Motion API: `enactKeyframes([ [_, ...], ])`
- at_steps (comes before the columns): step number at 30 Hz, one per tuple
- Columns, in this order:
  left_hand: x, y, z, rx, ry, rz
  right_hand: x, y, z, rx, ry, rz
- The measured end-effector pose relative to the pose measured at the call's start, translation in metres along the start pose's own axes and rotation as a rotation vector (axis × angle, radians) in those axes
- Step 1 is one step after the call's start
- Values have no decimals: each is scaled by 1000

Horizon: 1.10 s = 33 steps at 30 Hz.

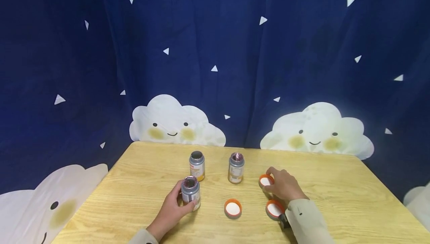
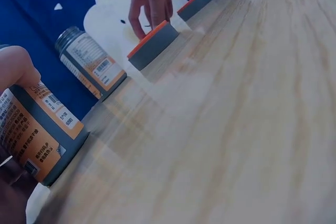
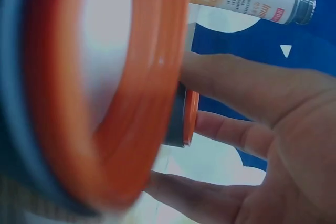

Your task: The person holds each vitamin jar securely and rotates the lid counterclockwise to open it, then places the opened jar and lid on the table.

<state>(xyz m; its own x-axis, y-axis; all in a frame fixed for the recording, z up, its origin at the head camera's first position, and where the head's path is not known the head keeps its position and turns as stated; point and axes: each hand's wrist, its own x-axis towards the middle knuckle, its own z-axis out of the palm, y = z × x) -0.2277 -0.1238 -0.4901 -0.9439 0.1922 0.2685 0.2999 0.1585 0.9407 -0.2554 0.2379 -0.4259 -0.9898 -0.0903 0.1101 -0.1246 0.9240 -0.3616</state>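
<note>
My left hand grips an uncapped grey bottle with a label, standing on the table at the left. In the left wrist view, its orange and white label shows under my fingers. At the right, my right hand has thumb and fingers around the rim of an upturned lid, orange-edged with a white inside. Another upturned lid lies just below that hand, near the wrist; it looms large and blurred in the right wrist view. A third lid lies between the hands.
Two more uncapped bottles stand farther back: one bottle right behind the held one, the other bottle near the middle. The light wooden table ends at a dark blue curtain with clouds printed on it.
</note>
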Motion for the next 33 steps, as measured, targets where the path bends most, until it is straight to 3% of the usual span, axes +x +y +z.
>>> enactKeyframes([
  [8,-3,-2,-1,9,-34,-15,1,1,6,-42,20,23],
  [20,-6,-4,-3,-23,-17,-46,0,-2,6,-31,-7,34],
  [33,-5,-2,-1,-23,-54,-40,1,1,5,-60,-29,45],
])
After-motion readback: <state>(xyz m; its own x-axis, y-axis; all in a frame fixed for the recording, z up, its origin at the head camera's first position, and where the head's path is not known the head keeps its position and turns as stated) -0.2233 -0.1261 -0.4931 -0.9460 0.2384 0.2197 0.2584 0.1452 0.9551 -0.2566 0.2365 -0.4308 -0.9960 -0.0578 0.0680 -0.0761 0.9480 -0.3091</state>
